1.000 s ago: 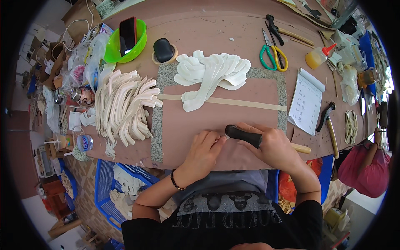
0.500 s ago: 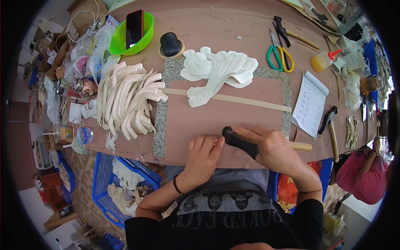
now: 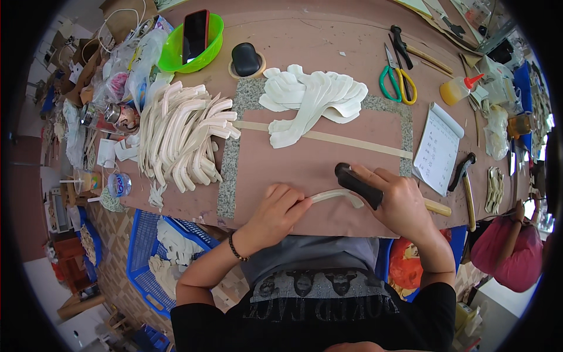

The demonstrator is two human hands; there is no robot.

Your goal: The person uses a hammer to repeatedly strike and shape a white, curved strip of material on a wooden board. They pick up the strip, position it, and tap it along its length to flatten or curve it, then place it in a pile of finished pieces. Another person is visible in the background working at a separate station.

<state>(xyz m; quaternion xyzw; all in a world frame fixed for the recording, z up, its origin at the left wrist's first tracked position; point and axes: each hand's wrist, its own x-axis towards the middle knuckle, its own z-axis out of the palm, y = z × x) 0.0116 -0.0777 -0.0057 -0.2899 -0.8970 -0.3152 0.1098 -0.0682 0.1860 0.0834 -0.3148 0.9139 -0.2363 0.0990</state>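
My left hand pinches one end of a curved, cream-white strip low over the work board. In my right hand is a hammer, its black head over the strip's other end and its wooden handle sticking out to the right. Whether the head touches the strip I cannot tell. Beyond my hands, flat white strap pieces lie overlapped in a fan. To their left is a big heap of similar cream strips.
Scissors, two more hammers, a glue bottle and a notepad lie to the right. A green bowl with a phone stands far left. A blue basket sits below. Another person's arm shows at right.
The hammer and my right hand have moved to the right. More of the strip now shows between my hands. The whole view has shifted slightly.
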